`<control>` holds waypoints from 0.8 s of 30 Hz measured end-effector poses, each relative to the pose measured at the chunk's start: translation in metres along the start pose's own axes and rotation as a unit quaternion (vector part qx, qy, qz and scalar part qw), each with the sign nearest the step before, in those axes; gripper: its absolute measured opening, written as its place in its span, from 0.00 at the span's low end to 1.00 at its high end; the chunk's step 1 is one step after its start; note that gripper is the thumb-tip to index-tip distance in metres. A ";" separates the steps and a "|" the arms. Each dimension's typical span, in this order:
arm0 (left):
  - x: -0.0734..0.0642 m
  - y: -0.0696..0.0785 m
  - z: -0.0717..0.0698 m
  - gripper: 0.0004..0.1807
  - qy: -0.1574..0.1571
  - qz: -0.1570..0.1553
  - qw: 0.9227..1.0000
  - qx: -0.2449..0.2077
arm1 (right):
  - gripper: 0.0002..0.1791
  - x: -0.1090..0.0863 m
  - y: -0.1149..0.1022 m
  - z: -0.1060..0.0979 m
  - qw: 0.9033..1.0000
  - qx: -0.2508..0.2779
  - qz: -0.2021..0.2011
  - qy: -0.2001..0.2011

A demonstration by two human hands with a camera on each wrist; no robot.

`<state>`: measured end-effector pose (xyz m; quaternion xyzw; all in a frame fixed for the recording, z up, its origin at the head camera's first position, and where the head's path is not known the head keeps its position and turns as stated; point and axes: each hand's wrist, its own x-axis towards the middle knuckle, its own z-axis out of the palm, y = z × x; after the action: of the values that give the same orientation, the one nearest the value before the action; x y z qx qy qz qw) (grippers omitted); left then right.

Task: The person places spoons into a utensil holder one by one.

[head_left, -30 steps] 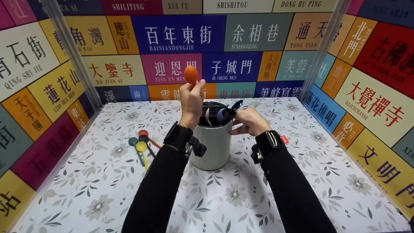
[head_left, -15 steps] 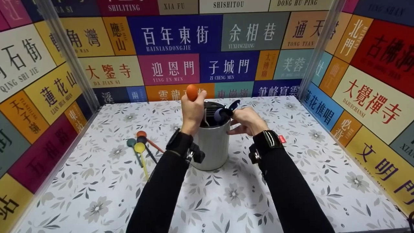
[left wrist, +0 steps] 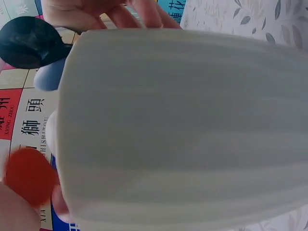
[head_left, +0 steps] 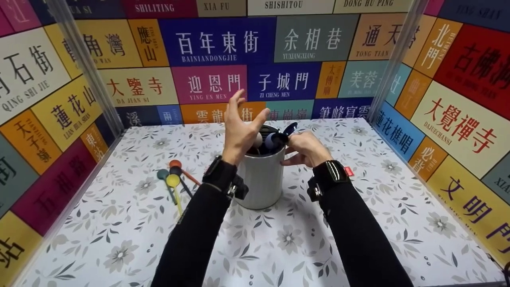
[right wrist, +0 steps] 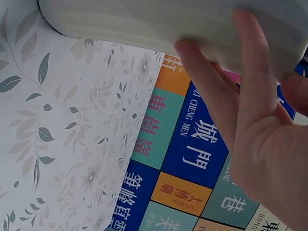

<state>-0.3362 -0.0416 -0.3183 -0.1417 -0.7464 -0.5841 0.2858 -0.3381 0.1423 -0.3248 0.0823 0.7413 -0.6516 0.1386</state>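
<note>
A pale ribbed utensil holder (head_left: 259,183) stands upright on the table with a dark slotted insert (head_left: 267,130) at its mouth. Several spoons lean in it, including a white spoon (head_left: 258,140), a blue-grey spoon (head_left: 271,141) and a dark blue spoon (head_left: 291,128). My left hand (head_left: 240,129) is spread beside the left rim, thumb and fingers apart. An orange spoon (left wrist: 31,177) shows near its thumb in the left wrist view; from the head it is hidden behind the hand. My right hand (head_left: 308,147) touches the holder's right wall near the rim, with straight fingers (right wrist: 252,57) against it.
Left of the holder lie small spoons: an orange one (head_left: 175,163), a teal one (head_left: 162,174), a dark one (head_left: 175,170) and a yellow one (head_left: 173,181). Printed panels (head_left: 215,40) wall the flower-patterned table (head_left: 119,255) on three sides.
My left hand has lowered the orange spoon toward the holder, then let it go and opened its fingers. The white spoon's bowl has turned. My right hand stays at the holder's side.
</note>
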 end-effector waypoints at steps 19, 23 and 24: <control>0.010 -0.046 -0.077 0.37 0.092 0.089 0.967 0.221 | 0.14 0.001 0.000 0.000 1.000 -0.008 0.009 0.007; 0.007 -0.058 -0.099 0.37 0.104 0.063 0.959 0.254 | 0.14 0.000 0.000 0.000 1.000 -0.009 0.008 0.009; 0.006 -0.061 -0.104 0.37 0.105 0.053 0.958 0.260 | 0.14 0.000 0.000 0.000 1.000 -0.008 0.008 0.010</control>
<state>-0.3467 -0.1581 -0.3470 -0.0398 -0.8296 -0.3652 0.4205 -0.3378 0.1425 -0.3249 0.0932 0.7474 -0.6434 0.1370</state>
